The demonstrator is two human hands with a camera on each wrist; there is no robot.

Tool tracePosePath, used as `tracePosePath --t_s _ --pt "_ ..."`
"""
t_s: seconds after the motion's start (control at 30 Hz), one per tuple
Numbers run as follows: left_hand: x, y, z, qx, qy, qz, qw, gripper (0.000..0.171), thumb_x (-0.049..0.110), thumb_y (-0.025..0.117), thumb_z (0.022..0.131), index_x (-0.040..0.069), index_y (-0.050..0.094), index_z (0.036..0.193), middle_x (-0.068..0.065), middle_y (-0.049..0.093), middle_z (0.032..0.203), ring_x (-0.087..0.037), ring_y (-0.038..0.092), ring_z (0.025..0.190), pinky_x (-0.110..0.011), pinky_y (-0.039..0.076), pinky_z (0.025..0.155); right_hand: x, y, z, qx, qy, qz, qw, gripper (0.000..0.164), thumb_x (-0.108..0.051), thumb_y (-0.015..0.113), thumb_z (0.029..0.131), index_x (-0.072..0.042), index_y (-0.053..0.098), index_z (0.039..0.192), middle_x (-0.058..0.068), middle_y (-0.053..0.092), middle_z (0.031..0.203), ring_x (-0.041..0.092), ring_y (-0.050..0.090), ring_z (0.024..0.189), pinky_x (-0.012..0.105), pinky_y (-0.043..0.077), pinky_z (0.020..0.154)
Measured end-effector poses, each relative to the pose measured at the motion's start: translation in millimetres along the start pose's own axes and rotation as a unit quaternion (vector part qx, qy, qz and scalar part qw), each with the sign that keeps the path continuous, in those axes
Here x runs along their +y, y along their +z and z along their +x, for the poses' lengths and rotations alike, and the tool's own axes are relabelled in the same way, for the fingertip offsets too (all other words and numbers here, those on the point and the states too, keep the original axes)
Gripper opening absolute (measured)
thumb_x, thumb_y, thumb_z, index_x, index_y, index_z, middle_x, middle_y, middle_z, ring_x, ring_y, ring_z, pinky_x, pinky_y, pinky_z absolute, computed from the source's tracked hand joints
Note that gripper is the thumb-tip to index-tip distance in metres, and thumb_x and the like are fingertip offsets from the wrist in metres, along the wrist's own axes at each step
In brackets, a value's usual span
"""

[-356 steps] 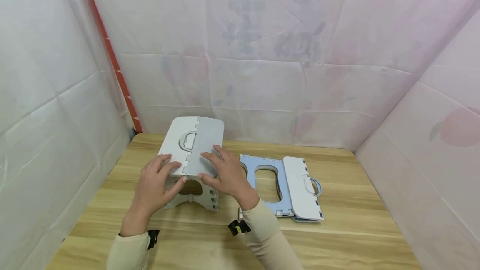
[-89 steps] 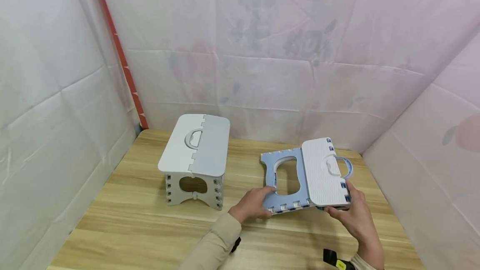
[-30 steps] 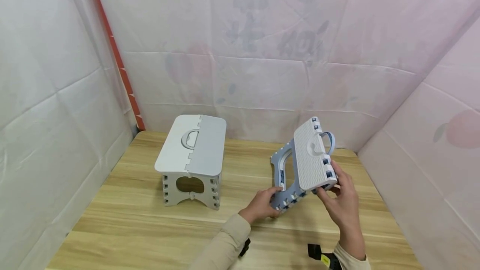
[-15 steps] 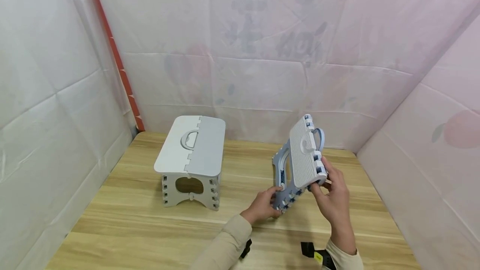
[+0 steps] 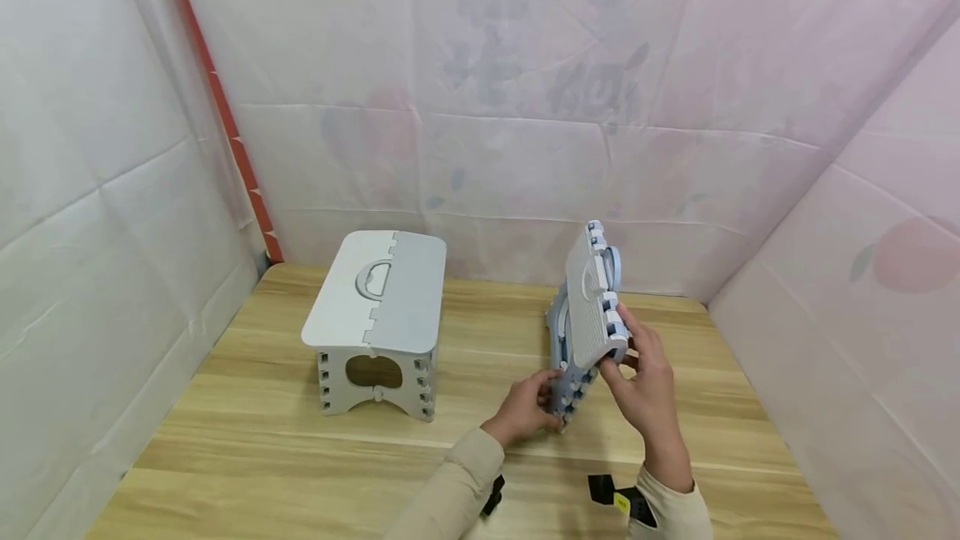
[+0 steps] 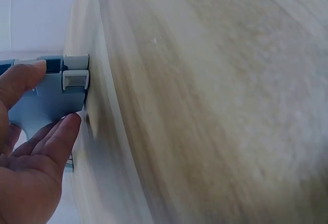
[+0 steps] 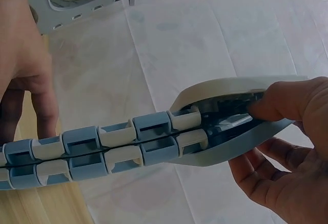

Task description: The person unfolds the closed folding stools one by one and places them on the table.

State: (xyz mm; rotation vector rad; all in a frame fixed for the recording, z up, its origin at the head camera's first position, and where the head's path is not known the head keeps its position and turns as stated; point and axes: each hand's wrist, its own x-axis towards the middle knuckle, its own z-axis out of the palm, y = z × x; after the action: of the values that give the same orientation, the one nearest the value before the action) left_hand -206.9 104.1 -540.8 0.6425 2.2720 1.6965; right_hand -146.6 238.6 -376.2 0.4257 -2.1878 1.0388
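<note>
Blue stool (image 5: 583,315), between left grip (image 5: 523,411) and right grip (image 5: 647,388)

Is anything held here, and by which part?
The blue-and-white folding stool: the left hand grips its folded legs near the bottom, the right hand the near end of its seat.

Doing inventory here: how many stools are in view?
2: the open stool on the table, at left, and the folded stool, at right, held by the left hand and right hand.

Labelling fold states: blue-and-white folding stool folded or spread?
Folded. The blue-and-white folding stool has its leg panels flat together in the right wrist view.
</note>
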Motion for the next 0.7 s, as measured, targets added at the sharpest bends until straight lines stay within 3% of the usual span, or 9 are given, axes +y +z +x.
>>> tracePosePath --t_s 0.1,0.33,0.57,0.7 --pt "-1.2 -0.9 0.2 0.001 0.005 -0.004 1.0 0.076 -0.007 0.08 0.063 0.015 0.052 0.131 -0.01 0.064 0.107 -0.011 0.061 0.09 -0.021 0.049 0.072 -7 1 2 -0.007 -0.004 -0.004 1.0 0.069 0.029 0.062 0.065 0.012 0.044 0.129 0.032 0.049 0.108 0.005 0.047 0.088 0.007 0.042 0.069" --pt "-2.1 -2.6 -0.2 0.003 0.009 -0.006 0.9999 0.077 -0.005 0.08 0.062 0.016 0.052 0.131 -0.005 0.066 0.097 -0.007 0.061 0.082 -0.021 0.048 0.07 8 5 0 -0.014 -0.006 -0.018 1.0 0.074 0.029 0.063 0.065 0.007 0.043 0.133 0.029 0.05 0.111 0.007 0.047 0.088 0.005 0.041 0.069" --pt "-8.6 -2.1 1.3 0.005 0.015 -0.017 0.9997 0.077 -0.006 0.08 0.062 0.016 0.053 0.13 -0.006 0.067 0.096 -0.007 0.062 0.081 -0.021 0.049 0.07 -16 2 5 -0.012 -0.006 -0.019 1.0 0.068 0.029 0.062 0.065 0.013 0.044 0.129 0.033 0.049 0.107 0.016 0.049 0.086 0.007 0.042 0.069" --pt "-6.2 -4.9 0.6 -0.011 0.008 -0.006 0.9999 0.077 -0.005 0.08 0.063 0.016 0.051 0.132 -0.007 0.066 0.098 -0.009 0.062 0.083 -0.022 0.049 0.071 -19 2 6 -0.012 -0.001 -0.021 1.0 0.068 0.029 0.062 0.065 0.013 0.044 0.128 0.033 0.049 0.107 0.017 0.049 0.085 0.007 0.042 0.068"
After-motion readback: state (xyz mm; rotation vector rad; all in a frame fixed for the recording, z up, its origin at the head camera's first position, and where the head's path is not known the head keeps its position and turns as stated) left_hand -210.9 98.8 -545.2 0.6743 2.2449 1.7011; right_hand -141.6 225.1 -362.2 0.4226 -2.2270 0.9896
